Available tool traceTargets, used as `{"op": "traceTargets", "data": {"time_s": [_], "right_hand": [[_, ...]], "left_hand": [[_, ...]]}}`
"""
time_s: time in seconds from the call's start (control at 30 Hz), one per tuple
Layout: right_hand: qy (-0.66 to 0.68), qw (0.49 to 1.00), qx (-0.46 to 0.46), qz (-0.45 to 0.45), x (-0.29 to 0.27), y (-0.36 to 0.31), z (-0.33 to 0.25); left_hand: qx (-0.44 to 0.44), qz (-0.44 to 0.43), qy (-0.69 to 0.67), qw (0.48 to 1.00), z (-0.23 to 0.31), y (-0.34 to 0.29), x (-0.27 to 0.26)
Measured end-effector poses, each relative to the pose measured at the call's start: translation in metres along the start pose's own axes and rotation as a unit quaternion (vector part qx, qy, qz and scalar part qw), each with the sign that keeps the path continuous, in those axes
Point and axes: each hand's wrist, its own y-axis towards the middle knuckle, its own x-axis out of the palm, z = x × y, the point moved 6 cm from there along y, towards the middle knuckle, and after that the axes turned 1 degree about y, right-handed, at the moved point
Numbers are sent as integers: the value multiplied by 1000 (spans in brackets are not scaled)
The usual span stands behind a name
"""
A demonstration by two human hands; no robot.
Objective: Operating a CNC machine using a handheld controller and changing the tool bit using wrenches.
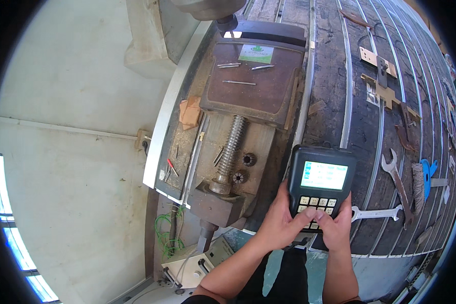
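A black handheld controller [298, 167] with a lit screen and rows of pale keys is held upright between my two hands, over the near edge of the machine bed. My left hand [281, 219] grips its lower left side, the thumb lying on the keypad. On the other side my right hand [335, 224] is wrapped round the lower right edge, its thumb also on the lower keys. The fingers behind the controller are hidden. Left of it stands a machine vise [258, 96] with a thick screw [233, 144], and two round collets [239, 176] lie beside that screw.
Several thin cutting bits [239, 82] and a card [256, 53] lie on the vise below the spindle [227, 23]. The slotted bed [329, 101] carries wrenches [396, 177], a blue-handled brush [426, 177] and clamps [382, 93]. A control box [190, 268] with green wire stands below.
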Motion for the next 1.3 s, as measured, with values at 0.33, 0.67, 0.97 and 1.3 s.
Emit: {"op": "traceTargets", "data": {"time_s": [0.33, 0.67, 0.97, 1.3], "right_hand": [[112, 990, 28, 87, -27, -10, 15], [132, 985, -25, 111, -26, -26, 21], [105, 988, 14, 115, -25, -30, 18], [61, 975, 30, 210, -44, -51, 36]], "left_hand": [[125, 28, 154, 980, 154, -26, -73], [245, 128, 352, 894, 169, 174, -110], [305, 172, 365, 863, 166, 170, -107], [283, 156, 411, 852, 163, 173, -110]]}}
